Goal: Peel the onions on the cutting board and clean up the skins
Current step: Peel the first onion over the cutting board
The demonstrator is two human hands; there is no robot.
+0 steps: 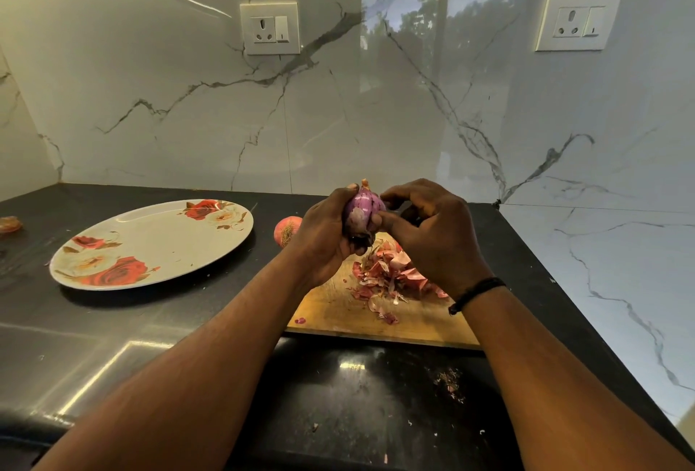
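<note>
Unpeeled onion [287, 230] between floral plate [150, 245] and cutting board [338, 314]

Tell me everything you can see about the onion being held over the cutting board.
The onion is a small red one, mostly peeled: glossy purple flesh with a paler whitish patch low on its side. A dry orange tip points up and dark root wisps hang below. It is held upright above the wooden cutting board, cupped in the left hand, while the right hand pinches its right side. Loose skins lie beneath it.

Both hands [327, 230] [432, 233] hold purple onion [363, 207] above skins [391, 275] on board [338, 312].
</note>
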